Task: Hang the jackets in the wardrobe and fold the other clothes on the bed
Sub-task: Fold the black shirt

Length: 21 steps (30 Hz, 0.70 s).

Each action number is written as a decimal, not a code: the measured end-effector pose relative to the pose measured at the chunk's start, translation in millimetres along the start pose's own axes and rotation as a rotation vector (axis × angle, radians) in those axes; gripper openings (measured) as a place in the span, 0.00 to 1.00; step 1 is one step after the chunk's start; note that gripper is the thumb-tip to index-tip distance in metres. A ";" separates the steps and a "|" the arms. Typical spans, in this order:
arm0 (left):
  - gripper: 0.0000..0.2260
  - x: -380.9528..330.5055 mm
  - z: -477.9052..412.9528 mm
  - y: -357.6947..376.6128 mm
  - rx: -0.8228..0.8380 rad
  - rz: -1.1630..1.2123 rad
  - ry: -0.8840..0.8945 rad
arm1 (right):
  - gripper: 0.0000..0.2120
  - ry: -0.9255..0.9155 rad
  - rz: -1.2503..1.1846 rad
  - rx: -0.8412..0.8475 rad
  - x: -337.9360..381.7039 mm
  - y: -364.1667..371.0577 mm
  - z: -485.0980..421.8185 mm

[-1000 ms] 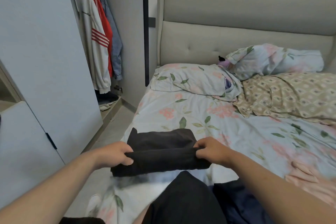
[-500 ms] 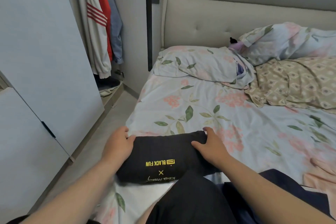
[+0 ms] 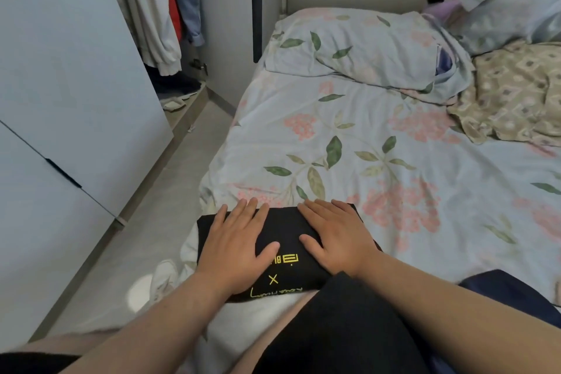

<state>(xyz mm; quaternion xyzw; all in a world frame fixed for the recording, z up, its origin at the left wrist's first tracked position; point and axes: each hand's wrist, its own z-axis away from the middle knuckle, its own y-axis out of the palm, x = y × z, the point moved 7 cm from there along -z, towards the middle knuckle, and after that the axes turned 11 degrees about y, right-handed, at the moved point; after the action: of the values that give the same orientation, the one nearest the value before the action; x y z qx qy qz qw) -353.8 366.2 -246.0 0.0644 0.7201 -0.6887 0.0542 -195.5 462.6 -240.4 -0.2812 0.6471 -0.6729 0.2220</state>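
Note:
A folded black garment (image 3: 283, 229) with yellow print lies at the near left edge of the floral-sheeted bed (image 3: 364, 136). My left hand (image 3: 239, 244) lies flat on its left half with fingers spread and straight. My right hand (image 3: 337, 237) presses flat on its right half. Several jackets (image 3: 158, 6), white, red and blue, hang in the open wardrobe at the upper left. A dark navy garment (image 3: 501, 294) lies on the bed at the lower right, partly hidden by my right forearm.
The white wardrobe door (image 3: 69, 70) stands along the left, with a narrow strip of floor (image 3: 145, 231) between it and the bed. Two floral pillows (image 3: 358, 45) and a beige patterned blanket (image 3: 516, 94) lie near the headboard. A white shoe (image 3: 161, 282) sits on the floor.
My hands folded the black garment over, set it down on the bed, then moved from gripping its ends to pressing flat on top. The view has tilted downward.

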 end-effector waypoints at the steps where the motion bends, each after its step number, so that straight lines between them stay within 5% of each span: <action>1: 0.34 1.3 -1.5 0.4 -0.004 0.008 -0.004 | 0.32 -0.004 -0.008 -0.007 0.0 -0.6 -1.6; 11: 0.30 2.5 -9.3 -5.7 -0.072 0.037 0.018 | 0.30 0.026 0.014 0.076 4.6 -7.1 -8.9; 21: 0.35 6.9 -12.9 -23.2 0.377 0.167 -0.135 | 0.31 0.167 0.147 0.385 14.8 -21.0 -14.7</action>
<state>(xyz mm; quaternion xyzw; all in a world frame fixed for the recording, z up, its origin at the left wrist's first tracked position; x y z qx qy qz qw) -364.3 378.1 -223.7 0.0867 0.5653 -0.8072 0.1461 -214.9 465.2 -218.3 -0.1288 0.5417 -0.7870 0.2658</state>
